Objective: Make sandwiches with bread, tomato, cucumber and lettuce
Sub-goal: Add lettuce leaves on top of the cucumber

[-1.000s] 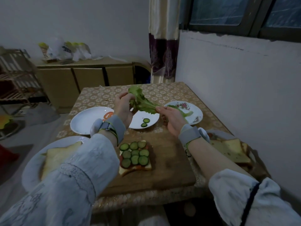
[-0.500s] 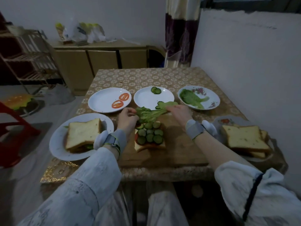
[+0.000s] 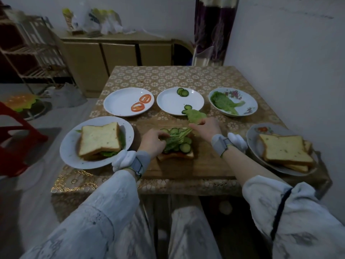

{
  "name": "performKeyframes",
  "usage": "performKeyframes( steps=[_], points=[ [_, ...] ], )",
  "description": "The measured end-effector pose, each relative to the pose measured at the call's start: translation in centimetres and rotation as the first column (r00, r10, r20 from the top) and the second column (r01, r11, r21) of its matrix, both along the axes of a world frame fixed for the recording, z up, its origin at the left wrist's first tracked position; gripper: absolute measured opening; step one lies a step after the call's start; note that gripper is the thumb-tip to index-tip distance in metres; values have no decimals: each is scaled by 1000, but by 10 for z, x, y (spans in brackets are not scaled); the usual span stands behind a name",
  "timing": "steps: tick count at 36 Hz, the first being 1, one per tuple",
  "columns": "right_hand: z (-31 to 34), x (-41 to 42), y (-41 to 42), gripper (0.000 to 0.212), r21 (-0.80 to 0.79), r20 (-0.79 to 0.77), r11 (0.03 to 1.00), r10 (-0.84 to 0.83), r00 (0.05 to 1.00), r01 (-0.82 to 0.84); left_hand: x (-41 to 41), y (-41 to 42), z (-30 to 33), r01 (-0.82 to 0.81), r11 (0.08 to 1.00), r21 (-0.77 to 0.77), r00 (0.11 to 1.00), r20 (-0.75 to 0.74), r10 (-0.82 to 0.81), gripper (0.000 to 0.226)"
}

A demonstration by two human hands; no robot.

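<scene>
An open sandwich (image 3: 176,155) with cucumber slices (image 3: 184,146) on tomato lies on the wooden board (image 3: 201,165). A lettuce leaf (image 3: 196,116) stretches across it. My left hand (image 3: 155,137) pinches the leaf's near end on the cucumbers. My right hand (image 3: 205,125) pinches its far end just beyond the bread. A finished sandwich (image 3: 100,141) sits on the left plate (image 3: 71,154). Bread slices (image 3: 283,150) are stacked on the right plate (image 3: 252,139).
Behind the board stand three plates: two tomato slices (image 3: 141,103) on the left one (image 3: 115,103), cucumber slices (image 3: 182,91) on the middle one (image 3: 168,103), lettuce (image 3: 224,101) in the flowered one (image 3: 250,107). A wall runs along the table's right side. A red chair (image 3: 13,139) stands left.
Both hands have brought the lettuce leaf down from above the plates onto the cucumber-topped sandwich. My head has tilted down, so the table sits lower in view.
</scene>
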State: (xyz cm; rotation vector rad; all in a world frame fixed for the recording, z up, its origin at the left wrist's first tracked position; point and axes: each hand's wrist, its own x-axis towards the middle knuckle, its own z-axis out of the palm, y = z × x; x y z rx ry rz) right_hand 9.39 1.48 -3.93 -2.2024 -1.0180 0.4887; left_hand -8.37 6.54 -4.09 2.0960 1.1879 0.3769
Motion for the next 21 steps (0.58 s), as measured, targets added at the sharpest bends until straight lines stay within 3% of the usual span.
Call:
performKeyframes(
  steps=[4, 8, 14, 18, 21],
  points=[
    [-2, 0, 1, 38, -8, 55, 1000, 0, 998, 1, -1, 3, -4, -7, 1000, 11, 998, -66, 8, 37],
    [6, 1, 2, 26, 110, 76, 986, -134, 988, 126, -1, 6, -5, -20, 1000, -21, 997, -80, 18, 33],
    [31, 0, -2, 29, 293, 41, 947, -147, 988, 129, 8, 12, 5, -132, 982, -138, 973, 173, 155, 27],
    [38, -7, 3, 28, 423, -44, 904, -43, 998, 57, 24, 17, 17, -118, 931, -346, 927, 297, 228, 25],
    [40, -12, 5, 25, 458, -120, 888, 19, 993, 39, 35, 21, 23, -87, 832, -547, 847, 399, 351, 38]
  ],
)
